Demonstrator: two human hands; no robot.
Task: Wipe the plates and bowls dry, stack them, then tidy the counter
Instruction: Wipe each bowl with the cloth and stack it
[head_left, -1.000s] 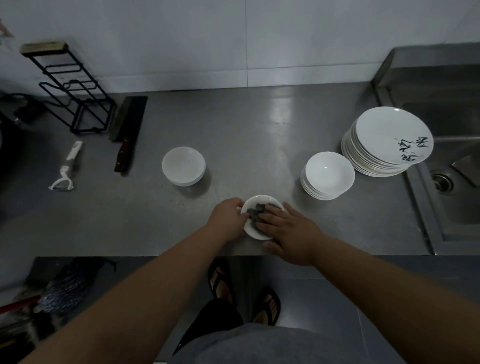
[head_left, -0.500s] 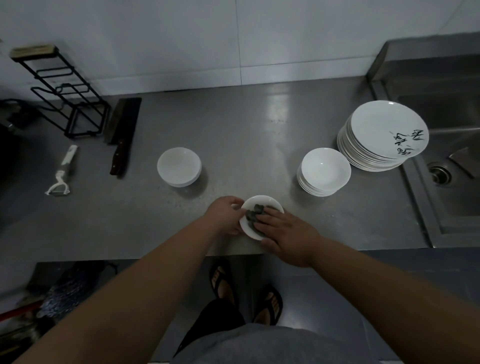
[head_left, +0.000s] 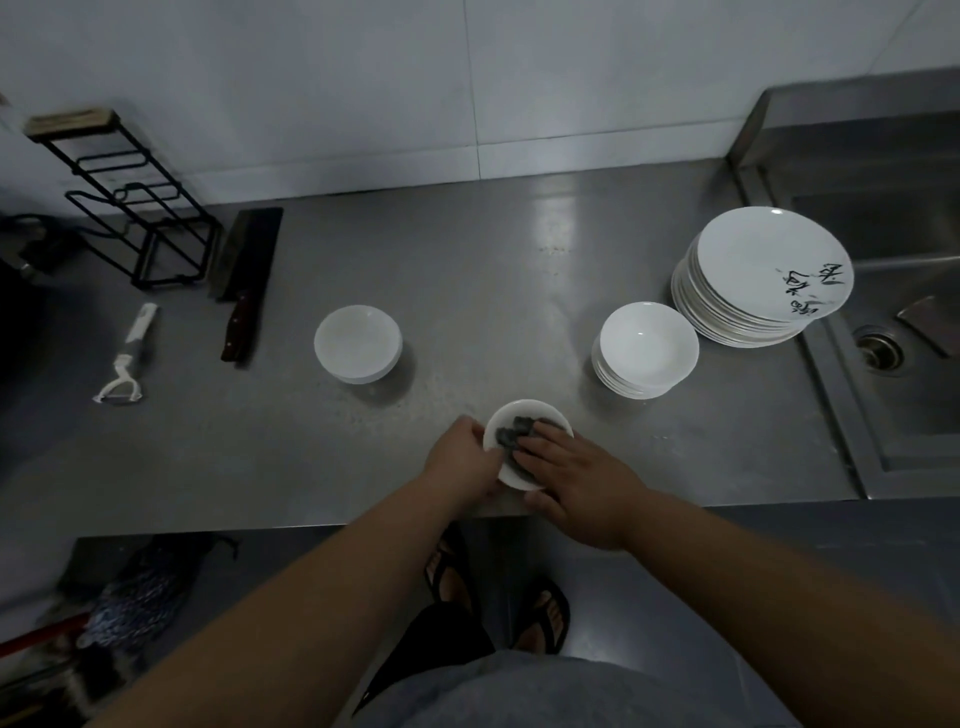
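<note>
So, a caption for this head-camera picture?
Left hand holds a small white bowl at the steel counter while the right hand presses a dark grey cloth inside it.

Right now, my view of the wearer: grey shirt (head_left: 545, 691), black sandals (head_left: 548, 597).
Left hand (head_left: 460, 460) and right hand (head_left: 582, 483) bare, forearms (head_left: 311, 597) uncovered; a black garment (head_left: 441, 644) over one leg, thong straps across both feet.
</note>
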